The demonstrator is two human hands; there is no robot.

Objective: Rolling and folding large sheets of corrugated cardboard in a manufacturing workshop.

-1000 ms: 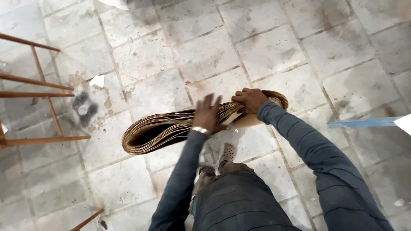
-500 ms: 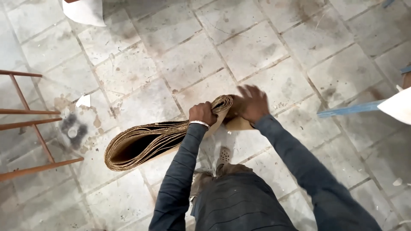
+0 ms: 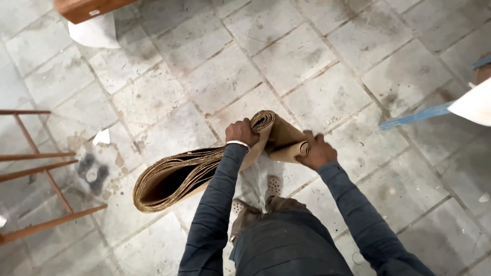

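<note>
I stand over a thick bundle of brown sanding belts (image 3: 176,176), looped and bent at waist height above a stone-tiled floor. My left hand (image 3: 241,133) grips the fold at the top of the bundle; a metal bangle is on that wrist. My right hand (image 3: 317,152) clasps the shorter end of the bundle, which folds down to the right. The open loop of the belts hangs to the left. Both arms wear dark blue sleeves. My feet in pale perforated shoes (image 3: 273,186) show below the bundle.
A rust-brown metal frame (image 3: 36,174) stands at the left edge. A wooden piece (image 3: 84,7) and white paper (image 3: 94,33) lie at the top left. A blue bar (image 3: 414,116) and a white sheet (image 3: 475,105) are at the right. The floor (image 3: 327,56) is grey tiles.
The bundle has been bent over more sharply. My left hand went from the side of the belts to the fold's top, and my right hand dropped to the shorter end.
</note>
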